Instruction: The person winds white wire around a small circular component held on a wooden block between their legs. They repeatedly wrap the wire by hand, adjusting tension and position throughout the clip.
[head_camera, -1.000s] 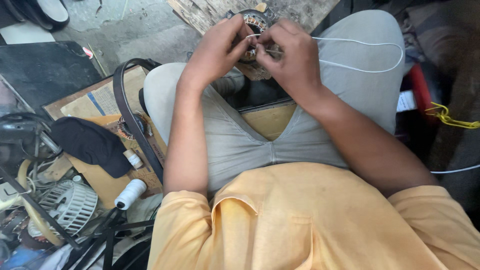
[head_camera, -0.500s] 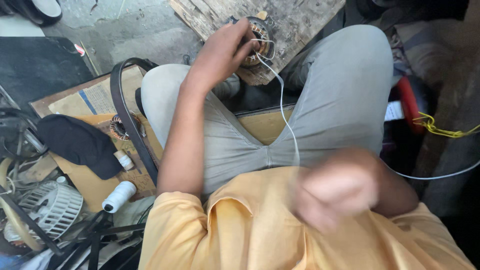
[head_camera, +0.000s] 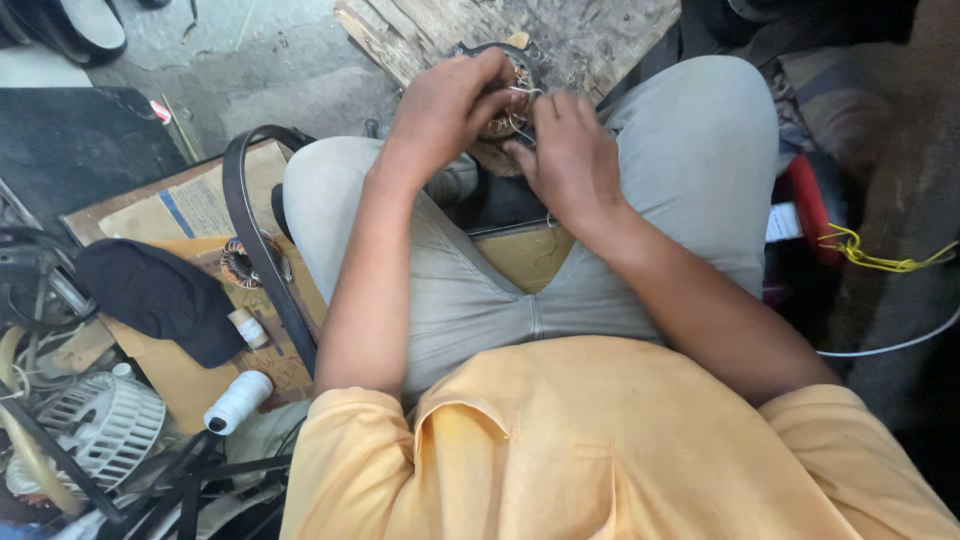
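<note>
A round motor stator (head_camera: 512, 92) with copper windings rests on a rough wooden board (head_camera: 590, 30) beyond my knees. My left hand (head_camera: 445, 105) grips its near left rim, fingers curled over the top. My right hand (head_camera: 570, 160) is beside it, fingertips pinching thin pale wire (head_camera: 522, 112) at the stator's winding. Most of the stator is hidden behind both hands. I sit with grey trousers and a yellow shirt.
On the left, cardboard sheets (head_camera: 190, 210) hold a black belt loop (head_camera: 255, 240), a small copper coil (head_camera: 240, 262), a black cap (head_camera: 160, 295) and a white thread spool (head_camera: 238, 402). A white fan guard (head_camera: 100, 430) lies lower left. Yellow cord (head_camera: 880, 258) and a red object (head_camera: 805, 205) sit right.
My right hand, which had pulled back toward my chest with the white wire trailing, has returned to the stator. The left hand has stayed on the stator.
</note>
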